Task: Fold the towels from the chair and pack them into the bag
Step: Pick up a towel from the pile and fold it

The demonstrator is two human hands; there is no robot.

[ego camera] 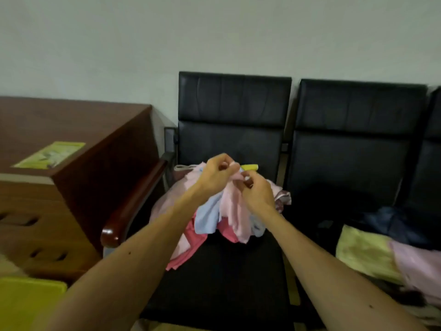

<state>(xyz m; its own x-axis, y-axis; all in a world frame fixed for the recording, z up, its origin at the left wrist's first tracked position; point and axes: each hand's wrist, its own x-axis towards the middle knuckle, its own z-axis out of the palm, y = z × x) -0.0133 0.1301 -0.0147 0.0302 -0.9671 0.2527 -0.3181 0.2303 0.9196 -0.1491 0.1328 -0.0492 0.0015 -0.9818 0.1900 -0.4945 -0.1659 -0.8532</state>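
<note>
Left hand [218,175] and right hand [257,191] pinch pink towel [233,212].

Two arms are showing, both bare from the bottom edge up to the fingertips. The left forearm [133,247] is showing a small dark mole [129,253] about midway along it. The right forearm [334,271] is showing a similar mole [370,306] nearer the elbow end. The left hand [216,174] and the right hand [259,191] are both showing bare, with short pale fingernails [235,165] catching the light. Blur is hiding finer detail.
</note>
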